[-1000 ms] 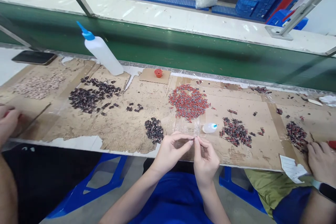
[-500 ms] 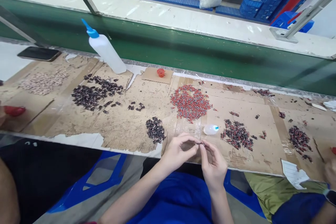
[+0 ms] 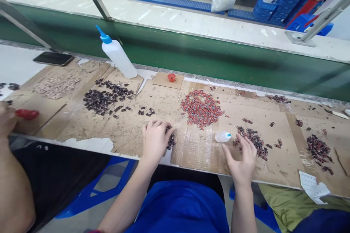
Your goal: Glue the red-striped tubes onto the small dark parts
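Observation:
My left hand (image 3: pixel 155 141) reaches onto a small pile of dark parts (image 3: pixel 171 142) near the table's front edge. Its fingers are bent over the pile with the thumb apart; the fingertips are partly hidden. My right hand (image 3: pixel 242 160) is open, thumb and fingers spread, at the near side of a pile of joined black-and-red parts (image 3: pixel 254 142). Its thumb is close below a small white bottle with a blue tip (image 3: pixel 222 137), which lies on its side. Between and beyond my hands spreads a heap of small red-and-grey pieces (image 3: pixel 201 109).
A tall white bottle with a blue nozzle (image 3: pixel 119 58) leans at the back. Nearby are a red cup (image 3: pixel 171 77), a large dark pile (image 3: pixel 100 100), a pale pile (image 3: pixel 57 86) and a phone (image 3: pixel 53 58). A co-worker's hand (image 3: pixel 6 119) is at far left, beside a red object (image 3: pixel 27 114).
My hands were together at the front, pinching a small dark part. They have separated: left to the small dark pile, right to the black-and-red pile. The dark part no longer shows between them.

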Action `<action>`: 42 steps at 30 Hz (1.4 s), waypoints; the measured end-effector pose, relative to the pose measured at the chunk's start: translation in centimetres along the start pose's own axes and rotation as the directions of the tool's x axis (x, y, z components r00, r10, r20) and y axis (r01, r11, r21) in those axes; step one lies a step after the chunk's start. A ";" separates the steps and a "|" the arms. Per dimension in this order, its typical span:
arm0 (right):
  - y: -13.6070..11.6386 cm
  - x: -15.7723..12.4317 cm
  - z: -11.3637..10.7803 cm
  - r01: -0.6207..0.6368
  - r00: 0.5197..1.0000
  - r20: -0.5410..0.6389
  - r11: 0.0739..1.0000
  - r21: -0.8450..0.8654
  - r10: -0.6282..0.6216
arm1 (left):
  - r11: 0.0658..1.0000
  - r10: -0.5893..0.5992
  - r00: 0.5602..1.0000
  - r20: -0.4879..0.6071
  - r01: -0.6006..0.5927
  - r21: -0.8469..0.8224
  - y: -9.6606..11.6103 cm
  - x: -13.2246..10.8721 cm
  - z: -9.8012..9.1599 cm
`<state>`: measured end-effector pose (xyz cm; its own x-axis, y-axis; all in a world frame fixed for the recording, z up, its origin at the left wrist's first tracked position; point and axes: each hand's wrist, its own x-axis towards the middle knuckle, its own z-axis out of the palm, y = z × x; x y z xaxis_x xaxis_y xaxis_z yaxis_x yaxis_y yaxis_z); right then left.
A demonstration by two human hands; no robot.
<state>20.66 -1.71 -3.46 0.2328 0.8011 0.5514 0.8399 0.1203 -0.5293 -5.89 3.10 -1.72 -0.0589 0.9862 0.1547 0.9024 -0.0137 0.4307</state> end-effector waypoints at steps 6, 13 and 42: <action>-0.7 0.4 2.7 -0.076 0.989 0.132 0.992 0.100 0.062 | 0.996 -0.060 0.997 -0.053 0.063 0.056 0.5 -0.5 0.6; -1.1 -0.3 2.3 -0.475 0.877 0.316 0.744 0.470 0.361 | 0.999 0.019 1.000 -0.016 -0.020 -0.038 0.0 0.2 1.2; -3.1 0.3 3.1 -0.586 0.806 0.286 0.635 0.503 0.518 | 0.814 0.294 0.946 0.135 -0.174 -0.554 2.8 -1.0 4.9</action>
<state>16.64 -0.03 -3.66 0.4825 0.8758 -0.0139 0.1500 -0.0982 -0.9838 -1.25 2.87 -5.04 0.2674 0.9513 0.1531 0.5087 -0.2743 0.8161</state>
